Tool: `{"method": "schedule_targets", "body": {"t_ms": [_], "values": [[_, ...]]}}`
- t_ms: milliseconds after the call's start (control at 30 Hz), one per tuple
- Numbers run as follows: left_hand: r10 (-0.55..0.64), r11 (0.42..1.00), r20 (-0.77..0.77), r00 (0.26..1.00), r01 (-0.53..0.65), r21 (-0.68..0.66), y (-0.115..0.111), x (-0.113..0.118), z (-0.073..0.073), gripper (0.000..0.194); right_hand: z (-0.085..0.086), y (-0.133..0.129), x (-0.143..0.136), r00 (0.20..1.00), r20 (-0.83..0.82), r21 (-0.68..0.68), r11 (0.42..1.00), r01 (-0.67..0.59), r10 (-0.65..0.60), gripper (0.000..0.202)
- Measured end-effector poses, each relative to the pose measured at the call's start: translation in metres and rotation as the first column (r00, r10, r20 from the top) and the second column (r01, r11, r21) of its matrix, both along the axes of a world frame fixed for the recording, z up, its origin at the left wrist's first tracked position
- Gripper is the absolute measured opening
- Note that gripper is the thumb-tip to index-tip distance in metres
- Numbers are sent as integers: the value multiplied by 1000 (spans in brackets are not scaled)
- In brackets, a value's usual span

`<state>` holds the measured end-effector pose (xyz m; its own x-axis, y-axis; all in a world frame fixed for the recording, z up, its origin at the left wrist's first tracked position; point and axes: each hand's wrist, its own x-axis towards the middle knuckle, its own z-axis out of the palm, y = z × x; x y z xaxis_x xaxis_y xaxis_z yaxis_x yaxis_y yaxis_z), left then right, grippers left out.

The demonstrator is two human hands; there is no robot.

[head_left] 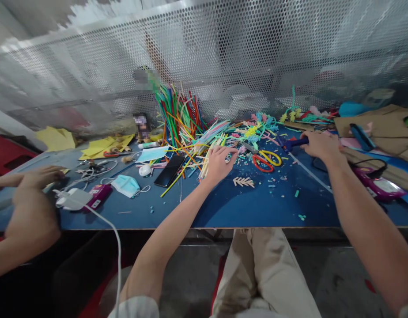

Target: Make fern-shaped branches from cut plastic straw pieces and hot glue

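Both of the wearer's hands were over the blue table [224, 212]. Curled low above the loose stems [213, 148], the left hand [221, 160] had its fingers bent close together; whether they pinched anything could not be told. Farther right, the right hand [319, 144] was wrapped around a dark blue tool [295, 142]. A pale leaf-shaped piece [243, 182] lay flat on the table between the two forearms, just nearer the wearer than the scissors [263, 158]. Left of the left hand lay a black phone [170, 171], and a co-worker's arm [33, 207] rested at the far left.
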<state>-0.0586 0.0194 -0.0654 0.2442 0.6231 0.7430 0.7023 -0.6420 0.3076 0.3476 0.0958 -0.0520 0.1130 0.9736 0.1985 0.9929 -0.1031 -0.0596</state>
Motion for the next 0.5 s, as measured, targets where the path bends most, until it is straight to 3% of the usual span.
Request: {"method": "schedule_targets", "body": {"t_ms": [133, 267, 367, 500], "values": [[5, 1000, 7, 1000, -4, -10, 0, 0, 1, 9, 25, -17, -5, 997, -56, 35, 998, 55, -53, 42], [6, 1000, -5, 1000, -6, -29, -3, 2, 3, 10, 41, -26, -7, 983, -157, 200, 971, 130, -99, 51], [13, 1000, -8, 1000, -13, -25, -4, 3, 4, 9, 50, -23, -10, 974, -221, 320, 940, 117, -45, 52], [30, 999, 4, 1000, -30, -24, 0, 1, 2, 9, 57, -17, -29, 942, -324, 291, 957, 12, 87, 46]]}}
